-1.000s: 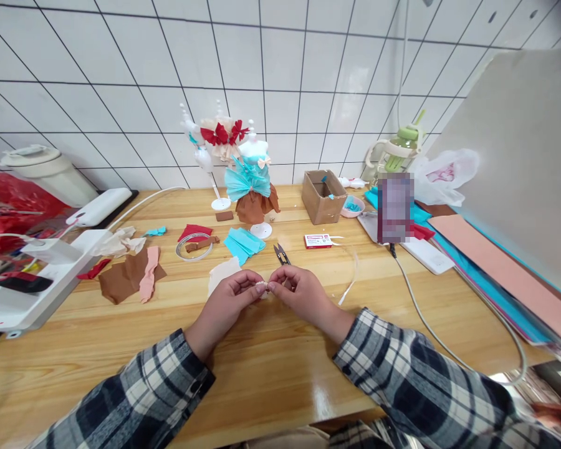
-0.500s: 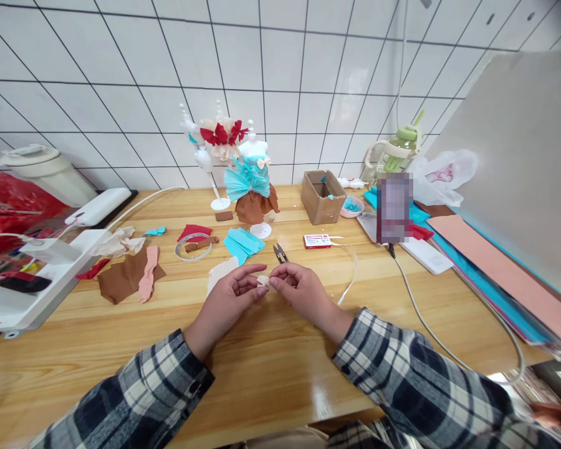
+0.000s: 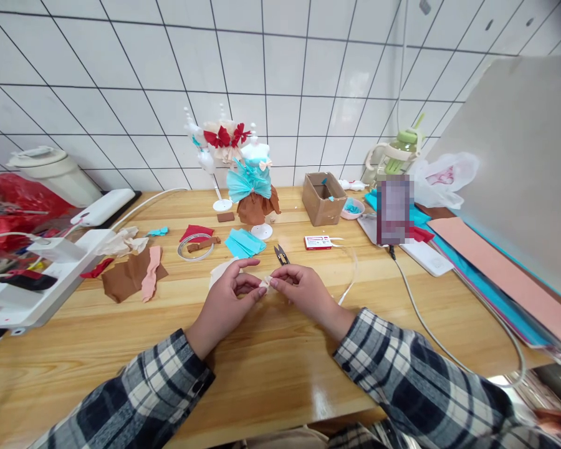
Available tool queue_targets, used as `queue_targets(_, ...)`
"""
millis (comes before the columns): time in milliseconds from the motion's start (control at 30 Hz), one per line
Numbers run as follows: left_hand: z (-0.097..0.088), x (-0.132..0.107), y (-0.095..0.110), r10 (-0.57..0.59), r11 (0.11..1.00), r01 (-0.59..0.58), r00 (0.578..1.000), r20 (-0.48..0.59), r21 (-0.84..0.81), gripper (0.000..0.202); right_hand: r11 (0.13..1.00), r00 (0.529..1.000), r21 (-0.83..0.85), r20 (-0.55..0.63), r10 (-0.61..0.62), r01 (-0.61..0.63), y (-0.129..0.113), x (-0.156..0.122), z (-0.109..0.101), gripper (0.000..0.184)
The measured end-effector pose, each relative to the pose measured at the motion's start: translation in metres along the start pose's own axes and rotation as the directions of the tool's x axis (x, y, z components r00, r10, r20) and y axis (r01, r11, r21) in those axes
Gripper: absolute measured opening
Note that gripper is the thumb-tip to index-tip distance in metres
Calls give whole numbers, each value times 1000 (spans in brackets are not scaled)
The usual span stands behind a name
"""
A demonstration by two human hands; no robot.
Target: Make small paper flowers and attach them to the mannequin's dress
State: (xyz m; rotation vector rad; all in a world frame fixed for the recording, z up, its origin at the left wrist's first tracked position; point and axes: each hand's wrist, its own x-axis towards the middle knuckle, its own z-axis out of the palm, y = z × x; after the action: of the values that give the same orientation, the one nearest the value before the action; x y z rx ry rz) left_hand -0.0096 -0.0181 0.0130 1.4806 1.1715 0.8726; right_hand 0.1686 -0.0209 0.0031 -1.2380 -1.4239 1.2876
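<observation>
A small cream piece of crepe paper (image 3: 265,282), pinched narrow at its middle, is held between both hands. My left hand (image 3: 231,299) grips its left side with thumb and fingers, the index finger raised above it. My right hand (image 3: 302,290) pinches the right side between thumb and index finger. Just beyond the right fingers lie black thread snips (image 3: 281,254). Flat cream paper (image 3: 219,272) lies partly hidden behind the left hand, and folded turquoise paper (image 3: 244,243) sits a little farther back.
Small dress-form stands hold a turquoise and brown paper dress (image 3: 255,187) and a red and cream one (image 3: 227,137). A cardboard box (image 3: 325,199), a red-and-white small box (image 3: 318,242) and a phone (image 3: 394,209) stand right. Brown paper (image 3: 126,279) and a power strip (image 3: 51,293) lie left.
The cream piece between my fingers has been squeezed in at its middle and now flares at the sides. Both hands stay in nearly the same place; the view shifts slightly.
</observation>
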Motion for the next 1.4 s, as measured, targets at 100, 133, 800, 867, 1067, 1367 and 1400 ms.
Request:
queue_targets(100,-1,1,0,-8,1000,8,1000,-11,-15,50,1000,999,5,11,30,-30,0,-1,1,26)
queue_targets(133,0,1,1,-12,1000,12,1000,-10,-17,50,999,999,7,3,36,-36,0,-1,2,27)
queue_targets(800,-14,32,-8,183,914,-64,947,-266,401,43,964,988,246,-140,-69,103,5,12,-8,20)
queue_targets(867,-13,56,-9,291,813,-17,877,-381,582,53,935,986,338,-152,-61,110,5,16,-12,24)
queue_targets(1067,4,122,-8,220,639,260,840,-497,723,60,926,988,362,-140,-64,112,5,19,-13,31)
queue_targets(1367,6,160,-13,206,636,174,901,-382,752,48,980,986,110,-2,-165,165,6,10,1,20)
queue_targets(1400,7,162,-14,199,650,163,906,-373,743,47,979,979,45,17,-202,201,6,8,5,17)
